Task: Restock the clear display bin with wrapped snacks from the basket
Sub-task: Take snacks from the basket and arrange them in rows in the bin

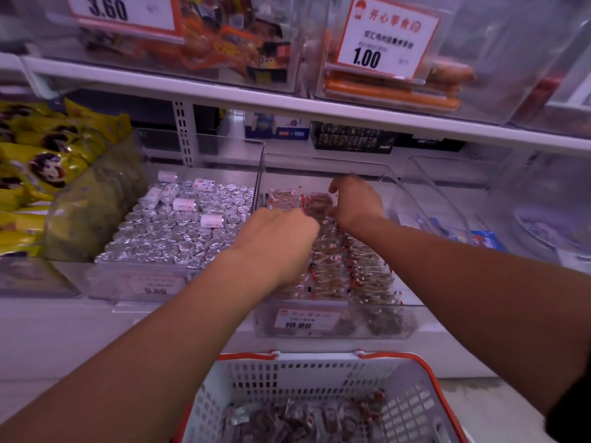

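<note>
The clear display bin (404, 190) stands on the lower shelf, holding rows of small brown wrapped snacks (358, 270) in clear wrappers with red marks. Both hands reach into it. My left hand (278, 238) is curled, knuckles up, over the bin's left middle; its fingertips are hidden, so what it holds cannot be seen. My right hand (356, 199) is farther back, fingers bent down onto the wrapped snacks near the bin's rear. Below, the white basket (319, 375) with orange rim holds more of the same snacks (307, 417).
A neighbouring clear bin (198, 148) on the left holds silver foil-wrapped pieces (172, 231). Yellow snack bags (35, 174) lie far left. An upper shelf edge (287, 103) with bins and price cards overhangs. Another clear bin (447, 199) sits to the right.
</note>
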A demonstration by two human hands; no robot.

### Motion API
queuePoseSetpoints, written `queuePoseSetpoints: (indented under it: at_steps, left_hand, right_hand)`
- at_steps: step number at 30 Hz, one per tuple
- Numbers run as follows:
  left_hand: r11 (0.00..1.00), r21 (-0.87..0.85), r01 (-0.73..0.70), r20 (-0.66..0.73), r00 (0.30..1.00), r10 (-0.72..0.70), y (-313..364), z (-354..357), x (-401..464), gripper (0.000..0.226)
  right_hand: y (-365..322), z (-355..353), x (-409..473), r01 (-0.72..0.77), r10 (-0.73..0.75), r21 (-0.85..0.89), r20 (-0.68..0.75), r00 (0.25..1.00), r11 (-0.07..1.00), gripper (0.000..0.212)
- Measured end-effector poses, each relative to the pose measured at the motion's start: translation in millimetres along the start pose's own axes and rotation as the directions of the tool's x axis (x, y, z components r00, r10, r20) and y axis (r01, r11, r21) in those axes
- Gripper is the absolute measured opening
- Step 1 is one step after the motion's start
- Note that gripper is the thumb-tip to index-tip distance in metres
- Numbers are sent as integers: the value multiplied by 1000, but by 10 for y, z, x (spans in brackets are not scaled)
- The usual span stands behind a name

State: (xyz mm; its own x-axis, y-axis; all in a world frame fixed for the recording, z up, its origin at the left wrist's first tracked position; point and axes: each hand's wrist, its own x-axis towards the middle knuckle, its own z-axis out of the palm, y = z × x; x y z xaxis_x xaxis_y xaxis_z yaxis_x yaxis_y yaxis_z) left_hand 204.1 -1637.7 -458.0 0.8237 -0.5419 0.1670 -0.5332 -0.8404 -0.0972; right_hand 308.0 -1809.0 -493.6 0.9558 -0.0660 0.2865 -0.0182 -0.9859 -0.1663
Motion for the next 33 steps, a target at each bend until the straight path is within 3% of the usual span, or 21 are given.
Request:
queuePoseSetpoints:
  at_steps: [7, 9, 12, 14, 15, 16, 17, 18, 19, 20, 21, 23, 24, 26, 27, 30, 33]
  left_hand:
    - [977, -174, -122, -253, 964, 76, 152, -142, -277, 22]
    - [954, -206, -217, -371, 920, 129, 238, -167, -419, 23]
    - [875, -201, -440, -470, 827, 308, 413, -36, -653, 18]
    - [832, -240, -500, -431, 823, 370, 548, 219, -787, 23]
    - [830, -261, -492, -376, 844, 382, 607, 410, -834, 24]
    - [857, -268, -441, -263, 889, 375, 658, 642, -889, 23]
    - [902, -258, -347, -92, 938, 335, 695, 888, -956, 20]
    - [947, -251, -203, 113, 965, 237, 709, 1160, -1049, 19]
    - [964, -267, -13, 309, 946, 98, 729, 1458, -1184, 20]
    - [935, -294, 200, 459, 888, -46, 756, 1767, -1368, 23]
    - [850, -329, 411, 565, 807, -172, 791, 2065, -1588, 23]
    - [574, -362, 735, 740, 601, -303, 907, 2604, -2015, 35]
    - [439, -320, 839, 832, 471, -293, 975, 2824, -2164, 59]
    - [230, -216, 949, 937, 268, -226, 1123, 3102, -2267, 107]
    - [149, -209, 967, 944, 239, -229, 1182, 3202, -2245, 116]
    - [-33, -263, 964, 915, 239, -324, 1301, 3499, -2080, 119]
    - [-48, -125, 991, 926, 99, -364, 1387, 3766, -1990, 112]
  right_hand:
    - [-27, -540, -883, 160, -137, 154, -148, 979, 975, 15]
    - [52, -663, -1244, 187, -125, 222, -266, 956, 957, 8]
    - [232, -549, -1964, 318, -67, 360, -565, 823, 877, 10]
    - [365, -157, -2484, 269, 28, 434, -566, 824, 860, 20]
    - [433, 115, -2704, 208, 37, 473, -459, 888, 856, 25]
    - [531, 441, -2894, 108, 18, 498, -241, 970, 861, 25]
    - [627, 761, -3065, -46, 7, 460, 86, 996, 887, 20]
    - [712, 1057, -3228, -149, -9, 331, 432, 902, 932, 22]
    - [803, 1343, -3417, -203, 5, 208, 685, 729, 957, 52]
    - [891, 1593, -3618, -246, 45, 109, 835, 548, 963, 79]
    - [972, 1784, -3802, -291, 86, 54, 892, 444, 955, 94]
    - [1085, 2051, -4089, -455, 195, 10, 895, 401, 890, 106]
    - [1123, 2157, -4183, -528, 247, -7, 889, 385, 849, 114]
    - [1144, 2311, -4236, -610, 322, -15, 860, 397, 793, 125]
    - [1146, 2378, -4207, -624, 340, 5, 835, 432, 782, 127]
    - [1106, 2557, -4031, -564, 280, 146, 752, 597, 813, 121]
    - [935, 2755, -3902, -434, 90, 220, 804, 587, 873, 125]
